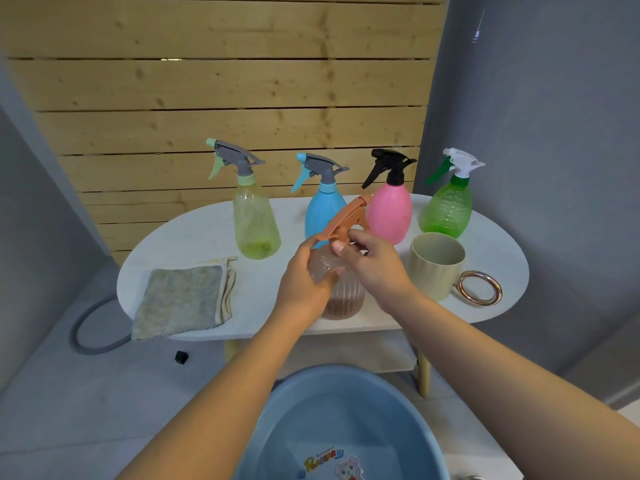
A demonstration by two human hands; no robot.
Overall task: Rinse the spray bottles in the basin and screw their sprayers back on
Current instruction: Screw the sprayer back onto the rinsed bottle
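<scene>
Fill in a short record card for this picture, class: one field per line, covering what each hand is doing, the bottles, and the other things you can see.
left hand: grips the body of the brown bottle
right hand: fingers at the orange sprayer, at the neck
standing bottles: yellow-green, blue, pink, green, all with sprayers on
table: white, oval
cloth: folded, left side of table
mug: beige, right of the hands
basin: blue, on the floor below the table

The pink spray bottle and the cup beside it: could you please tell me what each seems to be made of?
The pink spray bottle looks like opaque, smooth plastic: even colour, soft sheen, moulded black sprayer. The beige cup seems matte plastic or similar, with fine vertical ribs and no glaze shine; its ring handle looks like polished, rose-gold metal or plating.
</scene>
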